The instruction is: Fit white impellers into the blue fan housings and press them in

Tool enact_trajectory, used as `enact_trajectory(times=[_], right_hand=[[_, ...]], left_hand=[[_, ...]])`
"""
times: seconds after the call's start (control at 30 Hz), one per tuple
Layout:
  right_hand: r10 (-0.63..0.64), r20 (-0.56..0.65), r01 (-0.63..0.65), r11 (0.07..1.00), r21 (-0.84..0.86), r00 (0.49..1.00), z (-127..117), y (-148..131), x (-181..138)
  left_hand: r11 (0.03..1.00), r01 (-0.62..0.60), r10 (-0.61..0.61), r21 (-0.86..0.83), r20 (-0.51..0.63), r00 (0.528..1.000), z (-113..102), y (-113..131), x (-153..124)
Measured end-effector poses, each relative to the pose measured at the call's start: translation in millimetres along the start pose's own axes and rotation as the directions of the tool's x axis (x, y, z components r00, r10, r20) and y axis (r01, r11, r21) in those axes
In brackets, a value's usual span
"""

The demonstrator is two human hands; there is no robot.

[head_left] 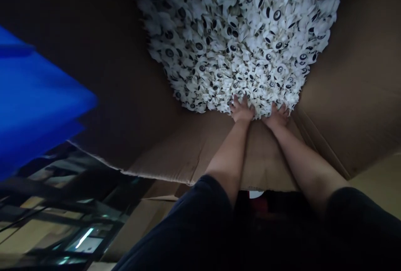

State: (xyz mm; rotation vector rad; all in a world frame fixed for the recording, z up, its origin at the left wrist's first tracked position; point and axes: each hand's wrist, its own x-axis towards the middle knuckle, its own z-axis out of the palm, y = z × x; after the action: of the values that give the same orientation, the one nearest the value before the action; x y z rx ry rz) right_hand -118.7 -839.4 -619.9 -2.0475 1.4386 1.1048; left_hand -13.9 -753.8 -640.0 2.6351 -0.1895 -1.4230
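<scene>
The left hand (242, 111) is resting on the near edge of a pile of white parts (232, 49), with its fingers spreading wide. The right hand (277, 118) is lying just beside it, apart from it, on the same edge, its fingers also spreading. Neither hand is visibly gripping a part, though the dim light is making the fingertips hard to judge. The white parts are lying inside a large cardboard box (351, 74); many are showing dark round centers. Both forearms are extending along the near wall of the box, and dark sleeves (191, 221) are covering the upper arms. A blue panel (37, 95) is standing out at the left. Below it, outside the box, a blurred bright light (84, 237) is showing.
</scene>
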Motion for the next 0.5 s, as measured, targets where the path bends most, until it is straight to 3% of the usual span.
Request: enact_trajectory(times=[0.13, 0.33, 0.5], right_hand=[[-0.101, 0.038, 0.101, 0.995, 0.011, 0.994, 3.1, -10.4, -4.6], [-0.088, 0.045, 0.086, 0.996, 0.029, 0.995, 3.3, -14.4, -2.6], [-0.141, 0.087, 0.137, 0.990, 0.044, 0.986, -1.3, -13.5, 1.4]], left_hand=[[0.999, -0.015, 0.018, -0.034, 0.068, 0.998, -4.2, -3.9, 1.6], [0.995, 0.043, -0.032, -0.088, 0.120, 0.992, 9.1, -17.5, -0.7], [0.975, 0.029, 0.006, -0.219, 0.159, 0.987, 12.2, -16.6, 9.1]])
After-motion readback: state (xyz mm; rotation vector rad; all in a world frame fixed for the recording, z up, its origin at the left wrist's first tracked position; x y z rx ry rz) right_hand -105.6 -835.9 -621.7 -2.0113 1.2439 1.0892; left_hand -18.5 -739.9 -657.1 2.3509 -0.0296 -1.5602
